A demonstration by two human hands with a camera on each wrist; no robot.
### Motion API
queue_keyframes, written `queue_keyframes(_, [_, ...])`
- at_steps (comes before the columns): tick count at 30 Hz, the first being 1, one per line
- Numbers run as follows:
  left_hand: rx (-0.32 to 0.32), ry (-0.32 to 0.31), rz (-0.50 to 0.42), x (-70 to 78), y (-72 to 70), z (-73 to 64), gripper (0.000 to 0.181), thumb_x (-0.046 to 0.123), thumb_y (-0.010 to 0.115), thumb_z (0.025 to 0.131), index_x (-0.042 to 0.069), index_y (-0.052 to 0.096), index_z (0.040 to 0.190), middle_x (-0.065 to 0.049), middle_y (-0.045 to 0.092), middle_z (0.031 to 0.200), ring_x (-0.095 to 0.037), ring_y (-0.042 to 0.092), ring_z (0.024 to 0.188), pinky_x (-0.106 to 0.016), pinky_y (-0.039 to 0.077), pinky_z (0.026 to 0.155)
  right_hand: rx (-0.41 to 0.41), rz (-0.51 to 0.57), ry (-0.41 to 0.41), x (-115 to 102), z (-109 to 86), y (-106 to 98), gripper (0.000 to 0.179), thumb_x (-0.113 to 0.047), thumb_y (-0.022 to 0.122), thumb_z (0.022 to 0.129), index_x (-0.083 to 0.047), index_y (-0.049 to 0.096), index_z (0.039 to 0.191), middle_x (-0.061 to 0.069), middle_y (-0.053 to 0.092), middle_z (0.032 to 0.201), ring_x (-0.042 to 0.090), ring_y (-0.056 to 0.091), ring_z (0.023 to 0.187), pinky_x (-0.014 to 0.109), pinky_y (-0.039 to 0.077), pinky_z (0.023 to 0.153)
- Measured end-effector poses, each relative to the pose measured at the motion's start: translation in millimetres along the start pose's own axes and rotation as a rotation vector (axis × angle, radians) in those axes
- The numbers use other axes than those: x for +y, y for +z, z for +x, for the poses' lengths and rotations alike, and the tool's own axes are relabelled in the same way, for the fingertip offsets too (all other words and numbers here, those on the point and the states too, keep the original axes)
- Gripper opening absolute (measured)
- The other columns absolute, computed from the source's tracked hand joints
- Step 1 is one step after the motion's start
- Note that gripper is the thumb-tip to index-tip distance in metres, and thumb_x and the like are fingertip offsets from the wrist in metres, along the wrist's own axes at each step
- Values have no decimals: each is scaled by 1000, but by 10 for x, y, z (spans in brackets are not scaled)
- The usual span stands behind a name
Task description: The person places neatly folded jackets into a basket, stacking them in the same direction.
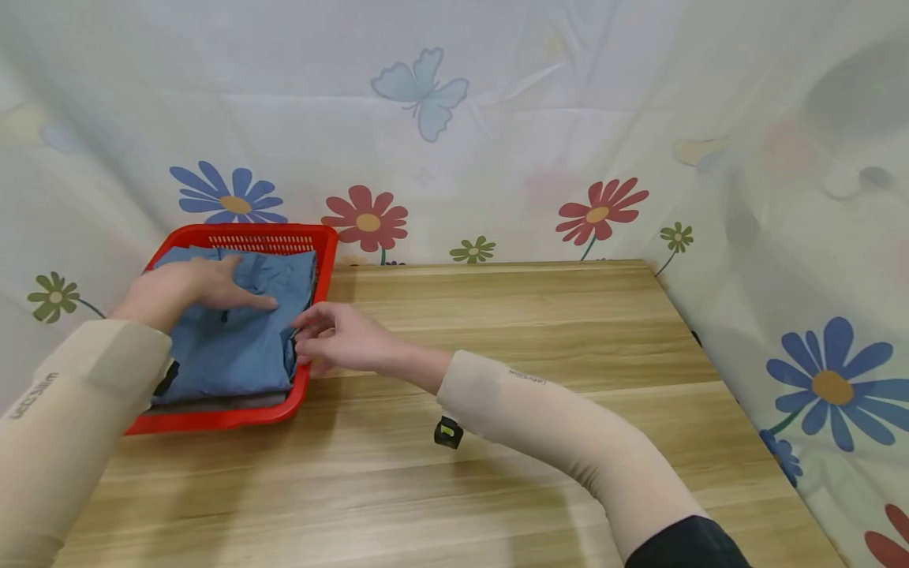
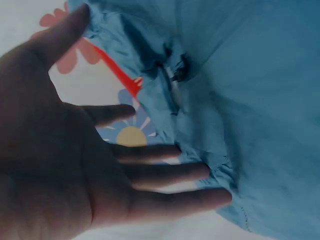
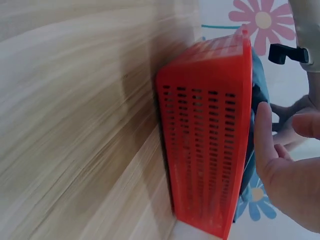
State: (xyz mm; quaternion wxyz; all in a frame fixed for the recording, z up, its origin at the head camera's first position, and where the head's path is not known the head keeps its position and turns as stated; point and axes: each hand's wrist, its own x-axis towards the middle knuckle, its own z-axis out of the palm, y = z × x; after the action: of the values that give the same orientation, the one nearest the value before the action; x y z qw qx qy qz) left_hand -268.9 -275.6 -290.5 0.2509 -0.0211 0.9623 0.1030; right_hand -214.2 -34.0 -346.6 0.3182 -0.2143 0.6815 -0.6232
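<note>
A folded blue garment (image 1: 234, 359) lies in a red plastic basket (image 1: 327, 264) at the left of the table. Over its upper left part is my left hand (image 1: 199, 285), fingers spread. The left wrist view shows the fingers (image 2: 170, 175) straight, reaching over the gathered edge of the blue cloth (image 2: 270, 115). My right hand (image 1: 351, 339) is at the basket's right rim, fingertips right at the garment's side edge. In the right wrist view, its index finger (image 3: 263, 132) extends along the cloth edge above the rim, with the thumb apart from it.
Beneath the blue garment, a strip of grey cloth (image 1: 220, 404) shows along the basket's front. The basket stands on a wooden table (image 1: 497, 315) close to the flowered backdrop (image 1: 497, 158) behind and at the left. A small black clip (image 1: 448, 432) hangs under the right sleeve.
</note>
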Motion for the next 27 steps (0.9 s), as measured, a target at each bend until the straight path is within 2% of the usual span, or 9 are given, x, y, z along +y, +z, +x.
queue_keyframes(3, [-51,-9,-27,-2,24,57,132,66,72,82,-6,-9,156,-47,4,149,-68,11,129,-82,25,102,38,-95,-50,40,-54,-81,31,-5,64,101,2,59,131,5,64,105,24,70,93,34,62,75])
queue_keyframes(6, [-94,-15,-11,-7,53,117,135,69,73,79,-7,-7,157,-46,4,149,-67,11,129,-80,27,103,52,-188,-97,88,-109,-162,27,-6,63,102,3,62,127,4,64,105,24,69,91,32,62,72])
queue_keyframes(12, [-127,-25,40,-5,118,155,138,69,76,77,-11,-5,155,-46,6,150,-66,13,130,-80,25,104,72,-293,-143,239,-187,-315,16,-6,63,102,-2,65,117,5,64,103,22,69,87,30,61,69])
queue_keyframes(17, [-103,-42,82,35,153,137,134,66,77,78,-12,1,155,-49,6,149,-67,11,132,-79,25,105,99,-338,-168,357,-248,-448,14,-7,62,102,-4,66,115,4,65,101,20,68,84,31,60,68])
queue_keyframes(21, [-78,-42,94,51,175,145,130,63,77,79,-12,2,155,-50,6,148,-67,10,133,-79,26,105,118,-379,-175,430,-313,-555,14,-8,62,103,-4,67,115,5,65,101,29,69,88,31,60,68])
queue_keyframes(24, [-29,-14,75,45,188,161,124,58,76,83,-11,3,156,-50,6,149,-68,10,133,-81,24,104,130,-426,-174,493,-372,-631,14,-6,61,102,-2,67,114,5,65,101,34,68,90,29,58,67])
queue_keyframes(27, [45,34,54,55,194,148,116,51,75,87,-8,5,158,-49,4,151,-70,13,132,-83,25,100,143,-489,-175,562,-430,-703,13,-5,62,101,-2,68,112,6,66,101,29,67,88,26,56,68])
